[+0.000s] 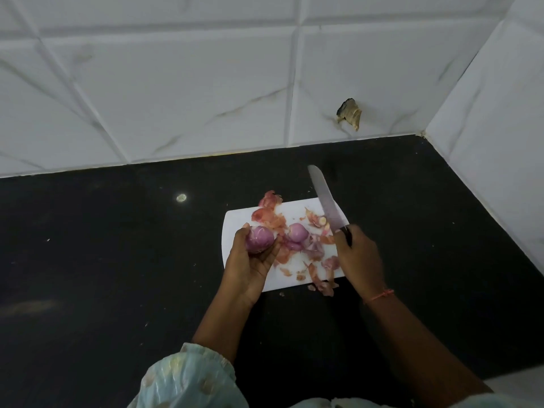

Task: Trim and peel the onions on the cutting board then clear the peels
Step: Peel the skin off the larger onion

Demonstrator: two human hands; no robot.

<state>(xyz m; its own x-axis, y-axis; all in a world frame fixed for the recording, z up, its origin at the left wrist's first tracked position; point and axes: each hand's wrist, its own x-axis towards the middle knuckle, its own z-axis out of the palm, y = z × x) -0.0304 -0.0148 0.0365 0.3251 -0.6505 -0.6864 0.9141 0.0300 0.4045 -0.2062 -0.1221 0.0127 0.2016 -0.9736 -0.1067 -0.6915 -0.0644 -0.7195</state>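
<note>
A: Two onions look peeled so far. On the left, the left hand [253, 260] curls round a peeled onion [259, 239], lifted just above the near left corner of the cutting board [235, 222].

B: And the other one?

A: The second onion [296, 232] lies bare near the middle of the board, with what seems a cut piece touching it at its near side. Loose peels [272, 217] are scattered around it, toward the far edge and the near right corner, and a few have spilled onto the dark worktop [117, 245] just off the board's near edge.

B: What is the right side doing?

A: The right hand [357, 257] grips the handle of a knife [326, 198], whose blade points away toward the tiled wall [206, 83], over the board's right edge.

B: So what remains?

A: Likely little trimming. Whether any onion remains unpeeled cannot be told. Clearing has not begun, since every peel sits where it fell.
</note>
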